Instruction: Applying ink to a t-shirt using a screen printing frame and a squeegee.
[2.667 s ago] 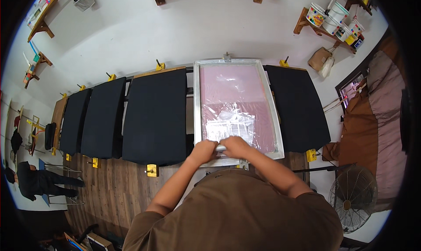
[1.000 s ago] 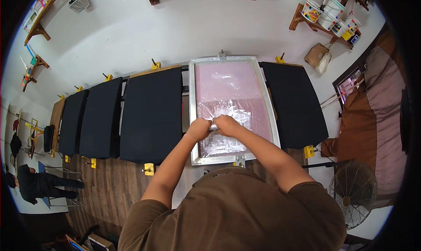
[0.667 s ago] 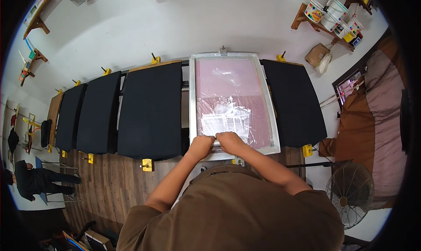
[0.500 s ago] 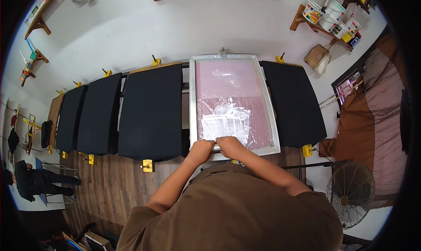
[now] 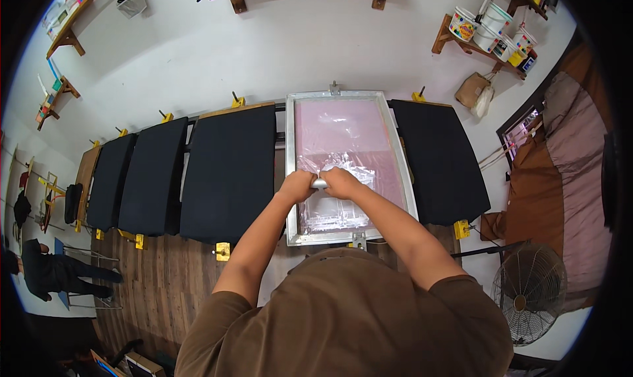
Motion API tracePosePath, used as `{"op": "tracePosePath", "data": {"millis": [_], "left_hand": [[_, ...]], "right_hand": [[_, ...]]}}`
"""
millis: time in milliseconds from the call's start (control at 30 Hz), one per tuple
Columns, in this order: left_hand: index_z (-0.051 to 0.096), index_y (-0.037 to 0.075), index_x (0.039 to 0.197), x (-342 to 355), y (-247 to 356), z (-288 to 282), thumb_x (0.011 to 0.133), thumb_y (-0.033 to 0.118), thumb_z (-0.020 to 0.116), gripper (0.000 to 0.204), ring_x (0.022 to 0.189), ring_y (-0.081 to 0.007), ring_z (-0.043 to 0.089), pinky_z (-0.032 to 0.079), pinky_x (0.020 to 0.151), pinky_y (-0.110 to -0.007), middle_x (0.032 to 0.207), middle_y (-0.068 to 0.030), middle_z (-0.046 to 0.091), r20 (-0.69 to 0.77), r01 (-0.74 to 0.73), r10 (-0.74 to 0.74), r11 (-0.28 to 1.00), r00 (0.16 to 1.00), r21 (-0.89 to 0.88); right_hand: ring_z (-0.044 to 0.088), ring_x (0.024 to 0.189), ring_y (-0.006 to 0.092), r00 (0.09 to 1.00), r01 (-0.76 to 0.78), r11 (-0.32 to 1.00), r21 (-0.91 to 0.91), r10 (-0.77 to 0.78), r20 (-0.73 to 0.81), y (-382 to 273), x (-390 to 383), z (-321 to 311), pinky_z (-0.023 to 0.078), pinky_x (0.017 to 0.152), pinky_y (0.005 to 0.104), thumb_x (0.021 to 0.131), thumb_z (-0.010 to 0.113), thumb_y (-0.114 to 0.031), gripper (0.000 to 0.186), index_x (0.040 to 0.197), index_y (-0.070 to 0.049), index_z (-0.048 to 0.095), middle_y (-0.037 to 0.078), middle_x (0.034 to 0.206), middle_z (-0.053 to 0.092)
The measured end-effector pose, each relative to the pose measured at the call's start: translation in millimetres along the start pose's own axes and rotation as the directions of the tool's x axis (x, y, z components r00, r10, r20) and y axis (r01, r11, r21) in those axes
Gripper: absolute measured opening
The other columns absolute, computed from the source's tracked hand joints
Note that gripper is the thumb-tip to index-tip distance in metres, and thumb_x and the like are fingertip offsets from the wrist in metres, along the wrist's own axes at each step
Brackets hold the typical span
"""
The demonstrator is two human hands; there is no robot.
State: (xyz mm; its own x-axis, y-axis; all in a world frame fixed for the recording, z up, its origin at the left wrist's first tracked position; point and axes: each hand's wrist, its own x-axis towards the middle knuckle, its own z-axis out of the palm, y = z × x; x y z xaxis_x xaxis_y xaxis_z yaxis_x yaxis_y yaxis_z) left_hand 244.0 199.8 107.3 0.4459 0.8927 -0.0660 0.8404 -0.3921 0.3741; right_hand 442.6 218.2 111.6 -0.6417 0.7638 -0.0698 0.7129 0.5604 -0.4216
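A screen-printing frame point(image 5: 403, 159) with a silver metal border and pinkish mesh lies in front of me. Over its nearer half, my left hand point(image 5: 299, 186) and my right hand point(image 5: 341, 182) are closed side by side around a squeegee point(image 5: 320, 183). Only a short silver stretch of its handle shows between my fists; my hands hide the rest. White ink point(image 5: 333, 215) is smeared on the mesh around and below the squeegee, with a glossy, film-like sheen. Black fabric on a board point(image 5: 231, 173) lies just left of the frame, and another black-covered board point(image 5: 440, 163) lies to its right.
More black-covered boards point(image 5: 153, 179) line the row leftward, held by yellow clamps point(image 5: 223, 251). A metal hinge clamp point(image 5: 359, 240) sits at the frame's near edge. A wire fan point(image 5: 529, 294) stands at right; shelved buckets point(image 5: 486, 37) hang beyond. Another person point(image 5: 49, 271) is far left.
Both hands have pushed the squeegee away from me, from the frame's near edge up over the mesh. White ink now shows nearer the front edge. The view has tilted slightly.
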Motion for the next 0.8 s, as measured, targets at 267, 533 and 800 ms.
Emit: {"op": "tracePosePath", "data": {"millis": [267,533,800], "left_hand": [[0.071,0.011,0.095,-15.6,-1.4,22.6,0.081,0.016,0.073,0.015,0.088,-0.0379,0.071,0.057,0.079,-0.048,0.089,-0.0164,0.073,-0.047,0.028,-0.029,0.999,0.998,-0.015],[0.063,0.003,0.096,-61.3,18.5,51.7,0.082,0.006,0.062,0.014,0.085,-0.0366,0.070,0.058,0.076,-0.045,0.095,-0.0134,0.070,-0.229,-0.123,0.128,0.992,0.965,0.039],[0.065,0.001,0.110,-93.5,33.2,66.8,0.086,0.008,0.060,0.025,0.096,-0.0338,0.070,0.058,0.081,-0.042,0.113,-0.0128,0.071,-0.238,-0.110,0.105,0.994,0.966,-0.007]], "right_hand": [[0.071,0.092,0.0393,0.999,-0.006,0.999,-0.047,0.008,0.044,-8.3,-7.3,11.5,0.056,0.083,0.0488,0.078,0.074,-0.011,0.023,0.099,-0.003,0.067,0.021,0.095,0.072],[0.068,0.096,0.0351,0.992,0.122,0.990,-0.071,-0.124,-0.021,-20.7,-47.3,37.8,0.056,0.081,0.0466,0.078,0.072,-0.008,0.029,0.103,-0.003,0.061,0.015,0.100,0.068],[0.067,0.097,0.0329,0.986,0.158,0.983,-0.098,-0.163,-0.045,-30.0,-77.0,58.1,0.057,0.080,0.0449,0.078,0.069,-0.010,0.034,0.110,-0.002,0.061,0.014,0.101,0.066]]}}
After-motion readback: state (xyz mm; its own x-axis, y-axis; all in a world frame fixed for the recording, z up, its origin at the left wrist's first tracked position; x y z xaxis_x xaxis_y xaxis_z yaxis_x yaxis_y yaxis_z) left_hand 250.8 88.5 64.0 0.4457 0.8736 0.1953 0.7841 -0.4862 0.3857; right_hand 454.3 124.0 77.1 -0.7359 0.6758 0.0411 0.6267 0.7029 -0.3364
